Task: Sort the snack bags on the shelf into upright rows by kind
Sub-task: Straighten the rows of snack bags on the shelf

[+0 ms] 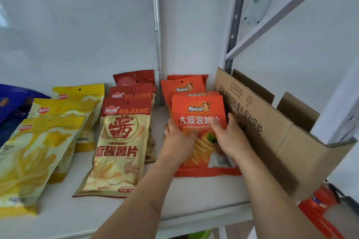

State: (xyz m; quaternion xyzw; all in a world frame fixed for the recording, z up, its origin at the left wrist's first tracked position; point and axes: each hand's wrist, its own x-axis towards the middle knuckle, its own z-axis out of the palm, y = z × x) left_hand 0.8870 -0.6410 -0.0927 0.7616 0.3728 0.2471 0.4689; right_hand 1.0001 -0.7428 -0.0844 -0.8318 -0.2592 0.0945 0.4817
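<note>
On the white shelf (pixel 204 196) stand rows of snack bags. An orange bag (pixel 202 114) stands at the front of the orange row (pixel 182 87). My left hand (pixel 177 141) grips its left edge with the thumb across the front. My right hand (pixel 229 137) grips its right edge, thumb on the front and fingers behind. To the left stands a row of cream bags with red tops (pixel 118 151). Further left is a row of yellow bags (pixel 38 153). Blue bags (pixel 11 106) lie at the far left.
An open cardboard box (pixel 275 141) stands against the right side of the orange row, close to my right hand. Behind the bags are the white back wall and a metal upright (pixel 158 44). A red fire extinguisher (pixel 318 203) shows below the shelf at the right.
</note>
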